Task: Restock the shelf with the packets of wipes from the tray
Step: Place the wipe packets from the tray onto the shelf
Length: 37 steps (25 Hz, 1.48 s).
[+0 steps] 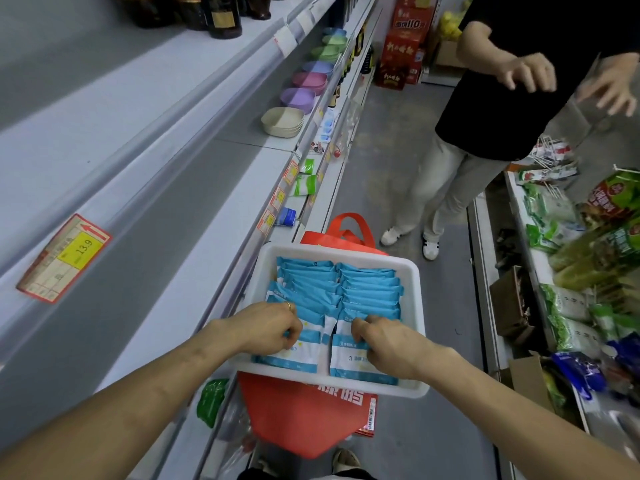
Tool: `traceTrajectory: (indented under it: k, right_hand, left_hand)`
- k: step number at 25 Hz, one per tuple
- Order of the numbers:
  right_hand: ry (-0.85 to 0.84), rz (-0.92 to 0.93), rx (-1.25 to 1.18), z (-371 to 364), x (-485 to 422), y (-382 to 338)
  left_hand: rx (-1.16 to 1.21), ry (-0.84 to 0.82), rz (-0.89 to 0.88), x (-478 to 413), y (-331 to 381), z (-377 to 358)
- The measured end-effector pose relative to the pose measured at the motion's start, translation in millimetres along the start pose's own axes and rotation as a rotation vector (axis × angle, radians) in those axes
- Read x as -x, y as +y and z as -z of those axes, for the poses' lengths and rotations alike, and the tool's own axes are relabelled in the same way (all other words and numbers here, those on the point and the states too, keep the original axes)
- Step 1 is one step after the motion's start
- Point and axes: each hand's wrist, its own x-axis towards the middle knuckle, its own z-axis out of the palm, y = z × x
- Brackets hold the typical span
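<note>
Pinching packets (369, 289) at the tray's (332, 252) near edge, left hand (273, 327) and right hand (389, 342) risk tipping it off the bag (304, 420).

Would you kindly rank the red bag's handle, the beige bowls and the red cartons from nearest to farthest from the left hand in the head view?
From the left hand on the packets of wipes:
1. red bag handle, just beyond the tray.
2. beige bowls, up the left shelf.
3. red cartons, at the aisle's far end.
</note>
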Motion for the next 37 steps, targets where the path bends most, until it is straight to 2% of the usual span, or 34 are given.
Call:
traceTrajectory:
  k: [8, 16, 19, 24, 29, 37]
  right_hand:
    - [-0.045, -0.005, -0.026, 4, -3, -1]
    - [-0.111, 0.197, 0.101, -1, 5, 8]
    - [-0.154, 0.163, 0.011, -4, 5, 6]
    - [-0.106, 0.146, 0.008, 0, 3, 1]
    - [0.023, 0.112, 0.018, 58, -10, -2]
    - [0.266, 0.157, 0.158, 233, -30, -26]
  left_hand:
    - [0.010, -0.060, 0.002, 2, 4, 3]
    - [0.056, -0.149, -0.076, 12, 6, 2]
    - [0.020, -0.131, -0.079, 14, 6, 0]
    - [-0.025, -0.055, -0.059, 22, 7, 1]
    - [-0.046, 0.045, -0.023, 31, 4, 43]
    - [-0.107, 0.286, 0.089, 67, -2, 191]
